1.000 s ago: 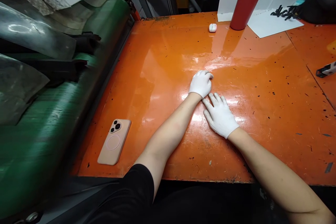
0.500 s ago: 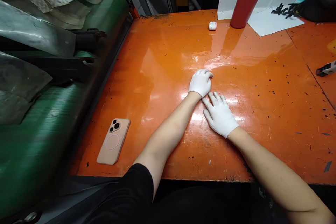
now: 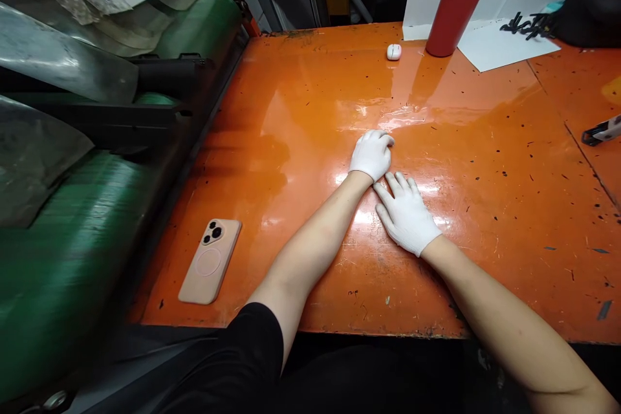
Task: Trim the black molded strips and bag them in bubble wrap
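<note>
My left hand (image 3: pixel 372 155), in a white knit glove, rests curled on the glossy orange tabletop (image 3: pixel 301 110) and holds nothing. My right hand (image 3: pixel 405 215), also gloved in white, lies flat just below it with its fingers spread, its fingertips almost at my left wrist. A smartphone in a pale pink case (image 3: pixel 209 261) lies face down to the left of both hands. Farther off, near the back of the table, stand a small white earbud case (image 3: pixel 394 52) and a red metal water bottle (image 3: pixel 458 3).
A sheet of white paper (image 3: pixel 504 42) with a black tangled object on it lies at the back right, beside a black bag (image 3: pixel 587 10). Along the table's left edge runs a large green roller (image 3: pixel 63 259) under metal sheets. A black-and-white tool (image 3: pixel 601 130) sits at the right edge.
Both hands stay in place on the table. The whole scene has shifted only slightly in the view.
</note>
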### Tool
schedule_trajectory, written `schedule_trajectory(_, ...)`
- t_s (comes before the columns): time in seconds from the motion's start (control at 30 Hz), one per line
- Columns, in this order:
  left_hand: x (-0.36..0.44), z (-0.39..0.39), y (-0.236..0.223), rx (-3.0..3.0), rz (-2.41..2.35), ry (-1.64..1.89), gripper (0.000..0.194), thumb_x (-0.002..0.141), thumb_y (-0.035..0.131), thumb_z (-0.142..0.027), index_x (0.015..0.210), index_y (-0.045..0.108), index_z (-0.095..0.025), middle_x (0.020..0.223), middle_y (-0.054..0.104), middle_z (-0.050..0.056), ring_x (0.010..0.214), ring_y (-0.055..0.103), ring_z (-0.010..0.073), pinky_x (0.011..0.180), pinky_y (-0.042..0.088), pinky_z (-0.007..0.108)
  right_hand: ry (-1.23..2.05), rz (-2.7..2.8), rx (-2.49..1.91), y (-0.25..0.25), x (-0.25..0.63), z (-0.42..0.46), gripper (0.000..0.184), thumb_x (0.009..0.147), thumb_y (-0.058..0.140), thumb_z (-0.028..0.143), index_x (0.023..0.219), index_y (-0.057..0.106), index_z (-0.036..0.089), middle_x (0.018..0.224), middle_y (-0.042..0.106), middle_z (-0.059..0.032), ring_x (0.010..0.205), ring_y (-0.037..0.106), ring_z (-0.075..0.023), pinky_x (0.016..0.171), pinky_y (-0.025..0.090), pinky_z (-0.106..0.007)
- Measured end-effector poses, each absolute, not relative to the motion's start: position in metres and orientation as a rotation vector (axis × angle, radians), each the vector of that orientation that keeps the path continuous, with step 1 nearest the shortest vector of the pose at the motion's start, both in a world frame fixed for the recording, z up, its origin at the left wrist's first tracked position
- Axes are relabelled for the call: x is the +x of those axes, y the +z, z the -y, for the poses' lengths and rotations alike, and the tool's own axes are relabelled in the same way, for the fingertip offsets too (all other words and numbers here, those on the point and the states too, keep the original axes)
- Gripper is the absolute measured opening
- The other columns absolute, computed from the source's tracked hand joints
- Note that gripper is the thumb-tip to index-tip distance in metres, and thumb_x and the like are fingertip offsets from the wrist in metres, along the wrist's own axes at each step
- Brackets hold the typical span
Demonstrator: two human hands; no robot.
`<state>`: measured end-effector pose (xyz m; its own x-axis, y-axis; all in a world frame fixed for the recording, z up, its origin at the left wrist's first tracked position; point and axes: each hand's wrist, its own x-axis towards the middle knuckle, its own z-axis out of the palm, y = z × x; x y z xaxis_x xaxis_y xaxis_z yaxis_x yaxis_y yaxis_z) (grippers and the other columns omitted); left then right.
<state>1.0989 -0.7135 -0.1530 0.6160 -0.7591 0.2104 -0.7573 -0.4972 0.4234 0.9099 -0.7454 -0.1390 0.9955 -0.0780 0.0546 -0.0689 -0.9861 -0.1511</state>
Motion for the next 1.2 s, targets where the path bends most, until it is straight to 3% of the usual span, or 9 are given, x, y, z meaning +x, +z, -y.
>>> schedule_trajectory(0.23,1.098,0.713,-0.152,2.376,1.182,-0.025,0.037,0.098,0.046,-0.010,0.115,0.078,-0.020,0.136,0.069,0.010,0.131,0.056,0.0262,0.114,0.044,0.041,-0.103,-0.111,-2.998,-0.138,0.910,0.744,0.057,0.109,0.035,0.036,0.158,0.051,0.012,0.163,0.042,-0.0244,0.153,0.035,-0.0428,0.126,0.026,-0.060)
schedule_trajectory(0.5,1.098,0.714,-0.151,2.370,1.166,0.001,0.037,0.096,0.047,-0.011,0.115,0.077,-0.019,0.133,0.071,0.009,0.130,0.058,0.0258,0.116,0.044,0.040,-0.092,-0.061,-2.921,-0.138,0.913,0.749,0.049,0.109,0.038,0.038,0.153,0.059,0.033,0.164,0.044,-0.0152,0.151,0.037,-0.0396,0.124,0.026,-0.063)
schedule_trajectory(0.77,1.107,0.708,-0.160,2.321,1.316,0.016,0.042,0.091,0.047,-0.015,0.122,0.076,-0.018,0.141,0.068,0.011,0.139,0.054,0.0278,0.126,0.038,0.044,-0.081,0.118,-2.929,-0.145,0.869,0.817,0.052,0.110,0.034,0.041,0.153,0.056,0.022,0.163,0.048,-0.0132,0.149,0.039,-0.0291,0.125,0.025,-0.049)
schedule_trajectory(0.87,1.104,0.709,-0.160,2.375,1.295,0.056,0.047,0.096,0.043,-0.021,0.133,0.071,-0.016,0.154,0.060,0.011,0.152,0.043,0.0294,0.131,0.031,0.047,-0.195,-0.538,-3.053,-0.134,0.785,0.895,0.045,0.105,0.042,0.028,0.142,0.063,0.013,0.151,0.056,-0.0184,0.139,0.043,-0.0296,0.118,0.024,-0.048)
schedule_trajectory(0.93,1.095,0.709,-0.158,2.413,1.389,0.060,0.051,0.099,0.040,-0.024,0.142,0.066,-0.016,0.163,0.051,0.011,0.158,0.035,0.0312,0.134,0.024,0.050,-0.317,-1.254,-2.977,-0.128,0.716,0.946,0.050,0.103,0.041,0.022,0.147,0.056,0.001,0.150,0.054,-0.0271,0.138,0.039,-0.0321,0.114,0.020,-0.050)
schedule_trajectory(1.0,1.082,0.707,-0.154,2.454,1.505,0.022,0.058,0.103,0.038,-0.030,0.155,0.055,-0.013,0.172,0.037,0.013,0.163,0.025,0.0331,0.136,0.016,0.053,-0.435,-1.855,-2.761,-0.128,0.656,0.989,0.061,0.107,0.036,0.028,0.155,0.042,-0.010,0.156,0.044,-0.0354,0.144,0.029,-0.0354,0.114,0.012,-0.052)
schedule_trajectory(1.1,1.054,0.695,-0.153,2.513,1.568,-0.056,0.071,0.107,0.034,-0.044,0.167,0.035,-0.006,0.177,0.022,0.017,0.166,0.016,0.0340,0.137,0.009,0.051,-0.354,-2.333,-2.222,-0.138,0.609,1.037,0.073,0.106,0.043,0.025,0.167,0.018,-0.006,0.171,0.022,-0.0327,0.155,0.009,-0.0354,0.115,-0.001,-0.051)
schedule_trajectory(1.2,1.015,0.666,-0.154,2.497,1.634,-0.081,0.075,0.109,0.032,-0.051,0.168,0.031,-0.006,0.177,0.021,0.018,0.166,0.015,0.0340,0.136,0.008,0.052,-0.201,-2.412,-2.002,-0.148,0.606,1.061,0.079,0.103,0.052,0.018,0.170,0.015,-0.001,0.166,0.025,-0.0392,0.153,0.012,-0.0359,0.105,0.009,-0.054)
